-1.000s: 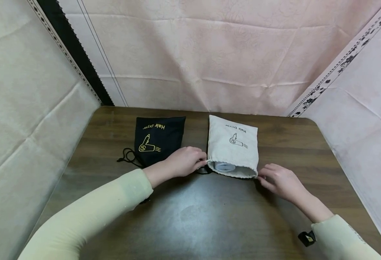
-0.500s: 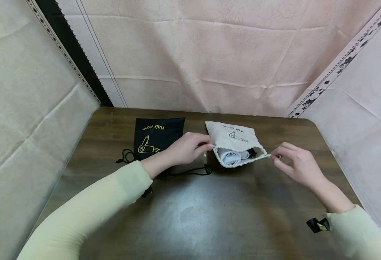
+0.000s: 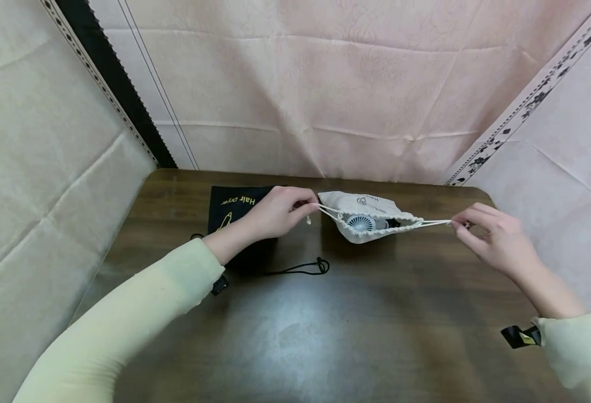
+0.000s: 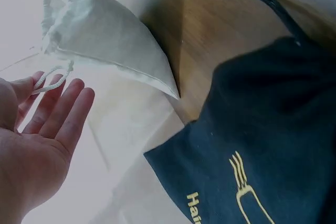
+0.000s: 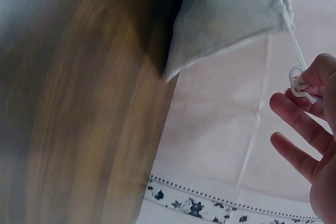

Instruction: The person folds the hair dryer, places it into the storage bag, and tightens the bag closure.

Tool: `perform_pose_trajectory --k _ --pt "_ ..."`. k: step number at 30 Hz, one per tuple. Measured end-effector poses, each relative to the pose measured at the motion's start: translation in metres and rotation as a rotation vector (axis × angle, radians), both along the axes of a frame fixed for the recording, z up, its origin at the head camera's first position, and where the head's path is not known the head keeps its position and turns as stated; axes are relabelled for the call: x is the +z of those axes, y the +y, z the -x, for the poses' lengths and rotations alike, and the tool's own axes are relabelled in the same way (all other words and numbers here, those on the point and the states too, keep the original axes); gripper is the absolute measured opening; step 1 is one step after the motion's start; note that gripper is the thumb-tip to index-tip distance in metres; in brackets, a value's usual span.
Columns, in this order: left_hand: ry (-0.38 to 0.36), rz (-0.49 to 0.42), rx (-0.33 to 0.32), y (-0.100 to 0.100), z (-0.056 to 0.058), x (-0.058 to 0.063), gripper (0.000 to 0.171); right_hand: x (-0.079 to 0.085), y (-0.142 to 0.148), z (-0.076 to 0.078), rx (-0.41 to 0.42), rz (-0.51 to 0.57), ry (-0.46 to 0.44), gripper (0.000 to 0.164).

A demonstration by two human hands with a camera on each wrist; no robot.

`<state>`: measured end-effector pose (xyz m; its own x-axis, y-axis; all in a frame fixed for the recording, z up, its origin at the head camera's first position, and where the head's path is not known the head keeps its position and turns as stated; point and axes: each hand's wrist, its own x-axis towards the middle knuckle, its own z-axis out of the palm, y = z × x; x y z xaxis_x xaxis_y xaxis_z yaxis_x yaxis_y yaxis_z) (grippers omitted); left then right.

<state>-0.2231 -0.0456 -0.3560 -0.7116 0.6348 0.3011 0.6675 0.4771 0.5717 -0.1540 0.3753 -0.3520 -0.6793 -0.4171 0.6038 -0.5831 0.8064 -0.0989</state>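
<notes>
A white drawstring bag (image 3: 361, 202) printed with a hair dryer hangs tilted between my hands, its mouth partly gathered. Inside the mouth shows a white round grille (image 3: 361, 223), with a dark part beside it. My left hand (image 3: 280, 211) pinches the cord loop (image 4: 52, 80) at the bag's left side between thumb and index finger, the other fingers extended. On the other side my right hand (image 3: 497, 235) pinches the knotted cord end (image 5: 298, 85), and the cords run taut to the bag. Under my left forearm lies a black drawstring bag (image 3: 237, 196) marked "Hair Dryer", partly hidden.
The black bag's cord (image 3: 300, 268) lies on the brown wooden table (image 3: 295, 336). Pale cloth (image 3: 295, 101) hangs behind the table's far edge, with more at both sides.
Both hands have moved apart and pulled the white bag's cords outward. Its mouth has narrowed, and the bag has risen and tipped. The left forearm covers more of the black bag.
</notes>
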Motion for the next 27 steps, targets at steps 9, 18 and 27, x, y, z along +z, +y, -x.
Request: perform_pose_trajectory --k 9,18,27 --pt "-0.024 0.066 0.021 -0.027 -0.002 -0.01 0.013 -0.009 0.025 -0.011 -0.065 -0.098 -0.011 0.006" --pt "-0.04 0.163 0.009 -0.057 -0.005 -0.02 0.015 -0.043 0.059 -0.019 -0.145 -0.133 -0.06 0.016" --pt "-0.09 0.195 -0.025 -0.074 -0.006 -0.017 0.017 -0.054 0.073 -0.019 -0.21 -0.145 -0.153 0.019"
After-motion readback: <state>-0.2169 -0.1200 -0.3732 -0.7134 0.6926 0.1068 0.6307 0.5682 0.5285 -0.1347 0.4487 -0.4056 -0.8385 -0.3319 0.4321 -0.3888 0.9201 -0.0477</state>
